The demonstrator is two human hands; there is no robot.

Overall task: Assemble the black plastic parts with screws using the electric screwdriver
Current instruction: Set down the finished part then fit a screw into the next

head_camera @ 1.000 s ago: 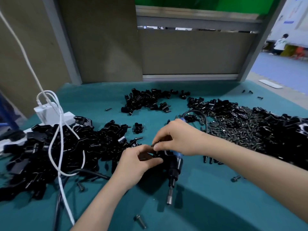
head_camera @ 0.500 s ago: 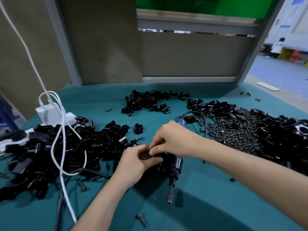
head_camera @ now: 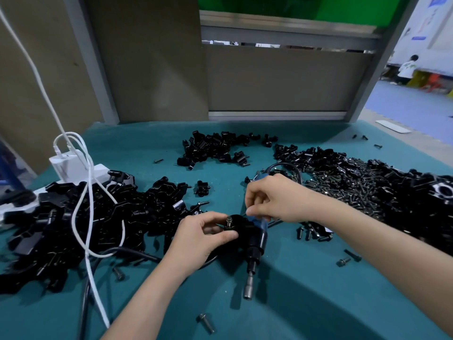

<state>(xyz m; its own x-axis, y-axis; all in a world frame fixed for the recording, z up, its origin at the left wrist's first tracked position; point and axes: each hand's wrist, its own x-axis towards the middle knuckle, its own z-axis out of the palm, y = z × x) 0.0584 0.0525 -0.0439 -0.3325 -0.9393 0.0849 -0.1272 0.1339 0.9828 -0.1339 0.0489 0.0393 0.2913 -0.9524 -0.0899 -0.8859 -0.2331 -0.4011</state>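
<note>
My left hand pinches a small black plastic part with a screw standing up out of it. My right hand is just to the right, fingers curled, holding the blue and black electric screwdriver, whose metal bit points down toward me above the green table. Its fingertips are close to the screw; whether they touch it is unclear. A big heap of black parts lies to the left, and a pile of screws to the right.
A smaller pile of black parts sits at the back. White cables run from a white charger over the left heap. Loose screws lie near the front edge. Grey partition panels close off the back.
My right hand has lifted slightly off the part, uncovering the screw standing in it. My left hand still holds the part in the same place.
</note>
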